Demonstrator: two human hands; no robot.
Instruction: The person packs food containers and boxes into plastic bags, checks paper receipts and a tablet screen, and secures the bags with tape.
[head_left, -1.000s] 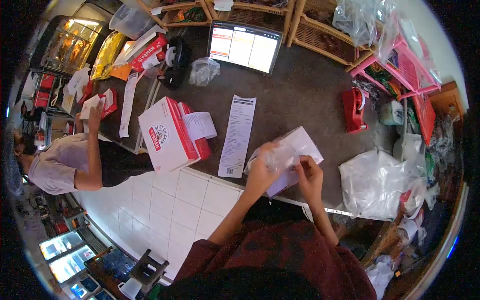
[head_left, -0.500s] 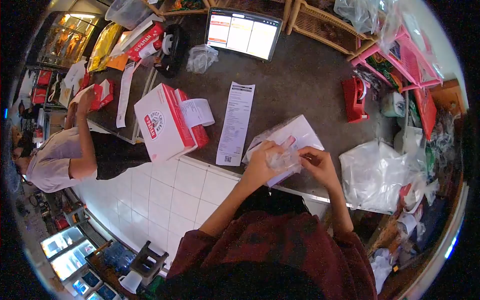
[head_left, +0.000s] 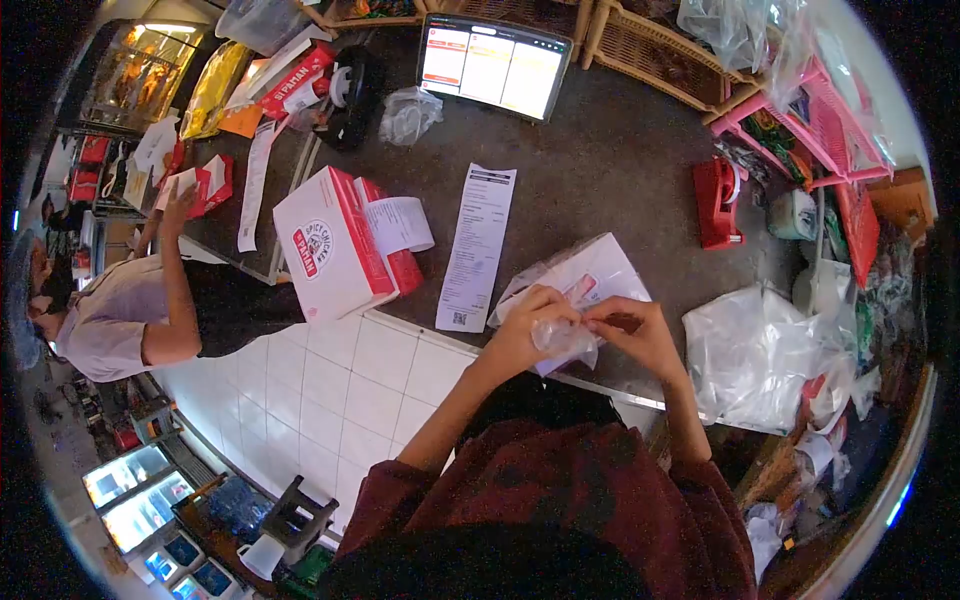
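Note:
Close in front of me at the counter's edge is a white box (head_left: 607, 262) with a small red and dark print, partly covered by clear plastic. My left hand (head_left: 532, 328) is closed around the bunched part of a clear plastic bag (head_left: 560, 340) above the box. My right hand (head_left: 641, 337) pinches at the same plastic, its fingertips close to the left fingers. How the bag wraps the box's near side is hidden by my hands. Left of the box, a long printed receipt (head_left: 478, 250) lies flat.
A larger red-and-white chicken box (head_left: 325, 245) with a receipt on it stands left. A lit tablet (head_left: 492, 65) is at the back. On the right are a red tape dispenser (head_left: 716, 205) and a stack of clear bags (head_left: 745, 350). Another person (head_left: 130, 310) works at far left.
My right hand has shifted slightly left, and its fingertips now meet the plastic nearer my left hand. At far left, the other person's hand has moved a little at a small red-and-white box.

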